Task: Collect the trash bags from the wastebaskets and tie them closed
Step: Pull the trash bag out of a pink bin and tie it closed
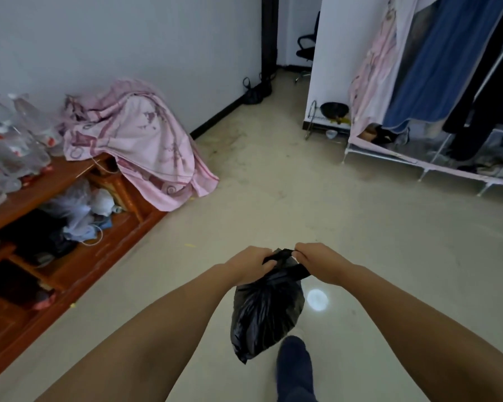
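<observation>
Both hands, left (pixel 251 264) and right (pixel 320 264), grip the top of a black bag (pixel 266 309), which hangs below them.

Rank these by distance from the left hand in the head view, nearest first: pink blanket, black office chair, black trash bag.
From the left hand:
1. Black trash bag, held in it.
2. Pink blanket, left, on the wooden bench.
3. Black office chair, far back, through the doorway.

Fingertips of left hand (pixel 251 266) and right hand (pixel 320 264): hidden by hands | black trash bag (pixel 266 309) mouth: covered by both grips | bottles (pixel 9 134): blurred, cut by left edge | wardrobe (pixel 447 91): cut by right edge
</observation>
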A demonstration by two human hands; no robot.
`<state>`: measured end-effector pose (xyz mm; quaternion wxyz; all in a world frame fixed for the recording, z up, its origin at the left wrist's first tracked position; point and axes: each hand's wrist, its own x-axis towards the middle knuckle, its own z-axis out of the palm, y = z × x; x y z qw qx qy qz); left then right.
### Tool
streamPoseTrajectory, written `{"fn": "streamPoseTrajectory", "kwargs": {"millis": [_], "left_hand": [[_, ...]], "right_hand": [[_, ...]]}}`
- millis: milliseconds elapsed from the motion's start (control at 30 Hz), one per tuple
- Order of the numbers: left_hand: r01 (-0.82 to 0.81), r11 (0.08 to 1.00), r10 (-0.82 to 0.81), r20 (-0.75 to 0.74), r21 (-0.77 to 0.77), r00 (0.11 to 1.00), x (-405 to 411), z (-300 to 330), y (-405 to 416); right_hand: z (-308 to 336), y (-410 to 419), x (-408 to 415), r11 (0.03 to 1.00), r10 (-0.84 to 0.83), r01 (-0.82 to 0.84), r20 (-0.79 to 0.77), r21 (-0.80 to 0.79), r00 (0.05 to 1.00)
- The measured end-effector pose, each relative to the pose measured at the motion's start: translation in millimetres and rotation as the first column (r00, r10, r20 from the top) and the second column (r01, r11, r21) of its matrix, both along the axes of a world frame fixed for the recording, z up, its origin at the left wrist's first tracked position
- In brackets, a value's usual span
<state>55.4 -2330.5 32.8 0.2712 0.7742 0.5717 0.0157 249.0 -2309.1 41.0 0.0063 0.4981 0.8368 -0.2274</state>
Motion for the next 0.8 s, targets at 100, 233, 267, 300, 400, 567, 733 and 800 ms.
{"fn": "streamPoseTrajectory", "kwargs": {"millis": [100, 233, 267, 300, 400, 567, 733, 800], "left_hand": [[-0.018, 1.0, 0.018, -0.026, 0.015, 0.999, -14.2, 0.8, 91.6], [-0.066, 0.998, 0.066, -0.007, 0.017, 0.998, -25.3, 10.7, 205.3], [-0.071, 0.997, 0.071, 0.006, 0.026, 0.997, -28.7, 14.5, 231.8], [-0.083, 0.996, 0.082, 0.015, 0.031, 0.997, -33.0, 17.0, 256.1], [-0.102, 0.994, 0.101, 0.008, 0.035, 0.995, -48.0, 19.5, 328.1], [-0.082, 0.997, 0.082, -0.009, 0.013, 0.997, -82.8, 4.1, 462.9], [-0.048, 0.999, 0.048, 0.001, 0.019, 0.999, -132.5, -2.4, 611.8], [-0.021, 1.0, 0.021, -0.004, 0.018, 1.0, -153.5, 5.5, 670.4]], "right_hand": [[-1.6, 91.2, -14.4, 0.999, 0.031, -0.031, -0.011, 0.032, 0.999], [4.6, 217.2, -25.2, 0.997, 0.076, -0.076, -0.006, 0.033, 0.997], [7.8, 247.7, -29.5, 0.995, 0.092, -0.091, -0.004, 0.043, 0.996], [9.9, 275.4, -34.2, 0.993, 0.102, -0.101, -0.008, 0.052, 0.995], [9.0, 351.8, -52.4, 0.99, 0.14, -0.14, 0.001, 0.03, 0.99], [-5.4, 488.8, -87.7, 0.987, 0.157, -0.159, 0.043, 0.033, 0.987], [-6.7, 630.1, -133.5, 0.996, 0.088, -0.088, 0.03, 0.008, 0.996], [-1.6, 679.4, -151.7, 0.999, 0.045, -0.045, 0.011, -0.004, 0.999]]}}
